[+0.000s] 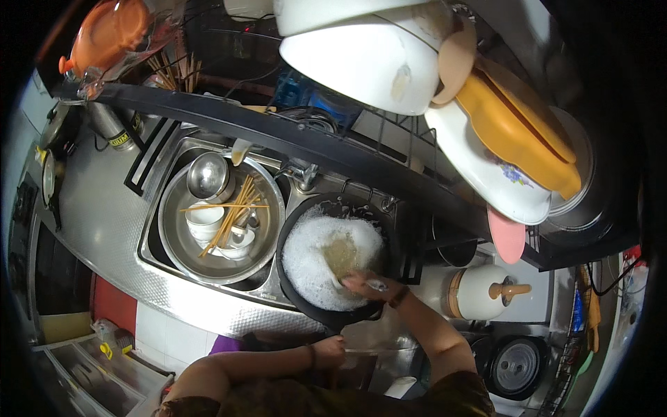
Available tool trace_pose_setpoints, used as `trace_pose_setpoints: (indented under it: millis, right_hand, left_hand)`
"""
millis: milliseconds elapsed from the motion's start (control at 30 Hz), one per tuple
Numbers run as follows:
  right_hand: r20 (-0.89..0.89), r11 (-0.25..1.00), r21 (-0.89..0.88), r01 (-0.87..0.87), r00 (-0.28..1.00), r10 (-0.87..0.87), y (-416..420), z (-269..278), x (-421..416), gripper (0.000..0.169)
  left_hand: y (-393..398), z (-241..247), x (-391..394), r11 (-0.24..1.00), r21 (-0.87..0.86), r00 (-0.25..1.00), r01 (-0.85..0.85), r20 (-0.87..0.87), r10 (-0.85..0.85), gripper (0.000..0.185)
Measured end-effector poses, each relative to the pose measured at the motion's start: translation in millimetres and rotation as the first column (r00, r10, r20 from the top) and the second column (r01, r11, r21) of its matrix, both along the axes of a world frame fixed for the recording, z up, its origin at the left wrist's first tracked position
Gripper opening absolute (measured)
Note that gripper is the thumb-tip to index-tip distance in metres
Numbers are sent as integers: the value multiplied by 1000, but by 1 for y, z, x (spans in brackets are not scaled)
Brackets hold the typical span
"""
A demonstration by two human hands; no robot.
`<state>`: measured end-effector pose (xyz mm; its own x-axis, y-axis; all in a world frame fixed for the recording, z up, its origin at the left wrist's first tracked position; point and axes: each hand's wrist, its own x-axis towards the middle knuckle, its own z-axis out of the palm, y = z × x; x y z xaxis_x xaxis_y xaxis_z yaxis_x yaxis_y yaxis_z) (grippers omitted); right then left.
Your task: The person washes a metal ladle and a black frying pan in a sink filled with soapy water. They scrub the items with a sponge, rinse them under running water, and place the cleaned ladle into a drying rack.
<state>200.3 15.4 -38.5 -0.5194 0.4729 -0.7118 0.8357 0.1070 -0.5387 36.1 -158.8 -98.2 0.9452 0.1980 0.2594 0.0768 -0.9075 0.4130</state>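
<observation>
A large dark wok (pixel 338 315) full of white suds (pixel 312 260) and murky water stands over the right side of the sink. My right hand (pixel 365 285) is at the suds' near right edge, fingers around a pale object, perhaps a cloth or sponge, partly hidden by foam. My left hand (pixel 329 351) is near the wok's handle below the rim; whether it grips the handle is unclear. To the left, a big steel basin (pixel 172 247) in the sink holds white bowls (pixel 205 215), wooden chopsticks (pixel 234 216), spoons and a steel bowl (pixel 207 174).
A black dish rack (pixel 250 125) with large white bowls and a yellow dish (pixel 521 140) hangs over the sink's far side. The faucet (pixel 306 177) stands behind the wok. A white lidded pot (pixel 482 292) is at right; a steel flask (pixel 112 127) stands far left.
</observation>
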Motion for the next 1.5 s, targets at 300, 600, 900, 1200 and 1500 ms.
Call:
trace_pose_setpoints:
  millis: [300, 600, 900, 1200, 1500]
  right_hand:
    - [-38, 959, 279, -43, 998, 56, -36, -54, 41, 33]
    - [-92, 772, 635, 9, 994, 64, 50, -147, -13, 21]
    - [-421, 741, 460, 489, 855, -303, 67, -85, -71, 31]
    - [-6, 975, 160, -157, 987, 161, 10, -56, 6, 42]
    - [-399, 985, 0, 175, 903, -161, -73, -106, 69, 31]
  left_hand:
    - [-4, -6, 0, 999, -46, 1000, 18, -8, -18, 7]
    - [-1, 3, 0, 983, -129, 969, 130, -195, -153, 10]
    - [-7, 1, 1, 998, -29, 990, 51, -127, -55, 11]
    - [-1, -14, 4, 992, -69, 993, 109, -32, -111, 8]
    - [-2, 10, 0, 993, -45, 980, 110, -162, -116, 10]
